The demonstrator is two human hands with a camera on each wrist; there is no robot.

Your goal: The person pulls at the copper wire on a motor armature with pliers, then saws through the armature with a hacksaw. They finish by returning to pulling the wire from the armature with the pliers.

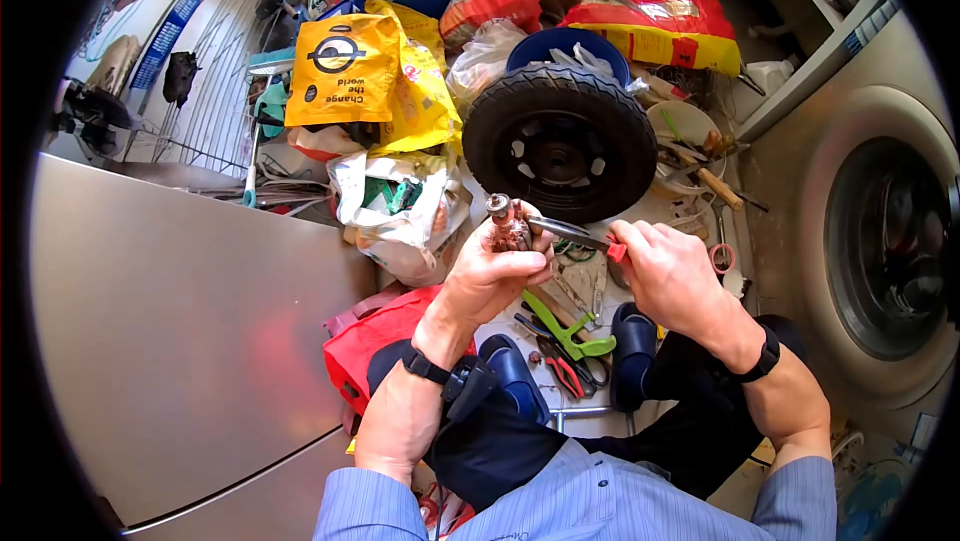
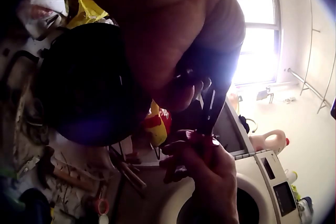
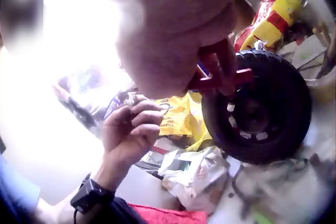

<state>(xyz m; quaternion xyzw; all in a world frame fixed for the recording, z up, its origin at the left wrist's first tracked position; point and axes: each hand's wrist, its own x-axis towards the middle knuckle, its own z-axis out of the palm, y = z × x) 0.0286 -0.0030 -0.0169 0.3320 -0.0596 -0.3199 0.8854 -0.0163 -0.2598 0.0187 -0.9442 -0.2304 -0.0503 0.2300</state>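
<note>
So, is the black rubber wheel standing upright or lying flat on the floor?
Lying flat: the black rubber wheel shows its whole round face and hub holes to the downward-looking head camera.

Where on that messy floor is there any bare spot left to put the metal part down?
Hardly any floor. The large grey panel on the left is bare, bordered by the red bag and the white plastic bag. Between the tyre and the blue slippers, hand tools crowd the floor.

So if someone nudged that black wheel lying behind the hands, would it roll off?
Probably not: the wheel lies flat on its side among bags, so it should slide rather than roll. Its thick rubber tyre and solid hub suggest it is fairly heavy and stiff.
</note>
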